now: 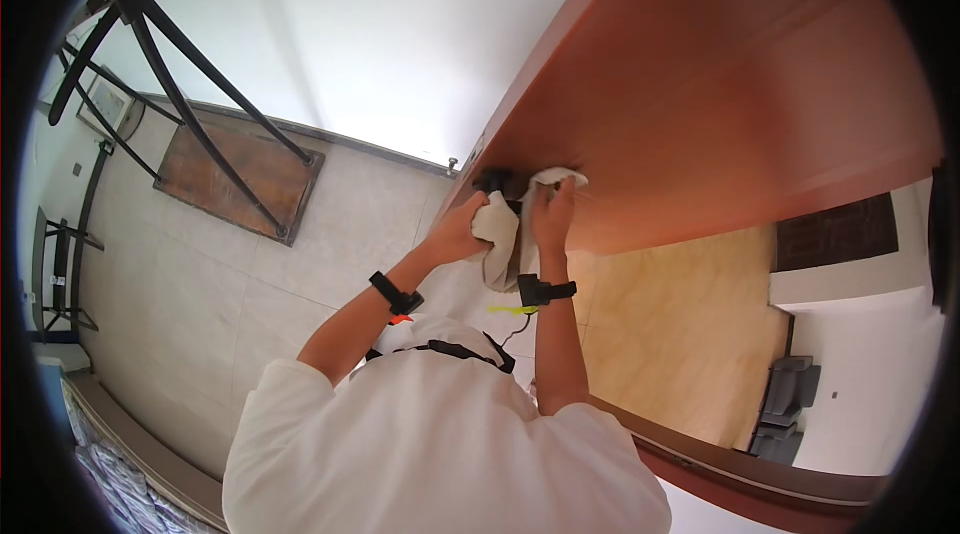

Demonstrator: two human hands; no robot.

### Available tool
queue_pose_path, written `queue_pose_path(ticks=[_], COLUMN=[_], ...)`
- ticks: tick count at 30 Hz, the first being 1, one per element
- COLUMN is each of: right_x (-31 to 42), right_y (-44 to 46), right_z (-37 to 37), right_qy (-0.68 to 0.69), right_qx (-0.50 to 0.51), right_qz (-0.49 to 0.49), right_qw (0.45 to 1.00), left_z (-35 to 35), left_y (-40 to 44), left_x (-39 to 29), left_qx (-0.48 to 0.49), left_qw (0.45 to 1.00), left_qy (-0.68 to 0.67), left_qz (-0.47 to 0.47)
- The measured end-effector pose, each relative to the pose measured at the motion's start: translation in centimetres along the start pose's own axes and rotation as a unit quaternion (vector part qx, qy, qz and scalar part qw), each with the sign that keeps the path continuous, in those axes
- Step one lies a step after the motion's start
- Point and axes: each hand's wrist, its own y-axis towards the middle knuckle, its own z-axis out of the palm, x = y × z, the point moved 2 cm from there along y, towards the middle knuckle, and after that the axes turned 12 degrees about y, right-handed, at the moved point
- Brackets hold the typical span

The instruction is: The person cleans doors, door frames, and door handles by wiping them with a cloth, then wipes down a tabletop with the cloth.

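Between my two hands hangs a whitish cloth (497, 221), bunched up and drooping at its lower end. My left hand (463, 233) is closed on the left part of it. On the other side, my right hand (552, 214) grips another fold, whose top end lies against the reddish-brown door (690, 84). Just above my left hand, a black door handle (493, 178) juts from the door's edge, partly hidden by the cloth. Both my wrists carry black straps.
A dark folding frame with thin legs (190, 84) stands at the upper left over a brown mat (235, 174). A small door stop (452, 166) sits by the white wall. Beyond the door are a yellowish floor (680, 334) and grey chairs (790, 389).
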Motion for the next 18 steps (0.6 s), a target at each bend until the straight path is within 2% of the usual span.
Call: queue_pose_path(ticks=[1, 4, 7, 8, 11, 14, 16, 18], right_x=[-1.4, -2.5, 1.7, 2.2, 2.6, -0.5, -5.7, -7.1], right_y=[0.0, 0.2, 1.7, 2.6, 4.7, 6.4, 7.5, 8.0], right_z=[0.0, 1.9, 2.9, 3.2, 3.8, 4.0, 4.4, 4.1], right_qy=[-0.037, -0.042, -0.074, -0.062, -0.046, 0.042, 0.176, 0.276], right_qx=[-0.027, 0.007, 0.133, 0.131, 0.149, 0.172, 0.175, 0.180], right_qz=[0.021, -0.004, -0.075, -0.107, -0.021, 0.048, 0.127, 0.192], right_qw=[0.999, 0.999, 0.985, 0.984, 0.988, 0.983, 0.960, 0.924], left_z=[-0.1, -0.3, 0.1, -0.4, -2.0, -2.7, -3.1, -3.0], left_y=[0.4, 3.0, 4.0, 4.6, 6.8, 8.2, 9.6, 10.1], left_x=[0.4, 2.7, 4.2, 4.5, 5.0, 5.1, 5.7, 6.3], left_qx=[-0.018, -0.066, -0.074, -0.066, -0.060, -0.053, -0.048, -0.044], left_qw=[1.000, 0.997, 0.995, 0.994, 0.995, 0.995, 0.994, 0.993], left_qy=[-0.013, -0.038, -0.064, -0.078, -0.079, -0.087, -0.098, -0.109], left_qz=[0.001, 0.022, 0.031, 0.027, 0.027, 0.024, 0.022, 0.012])
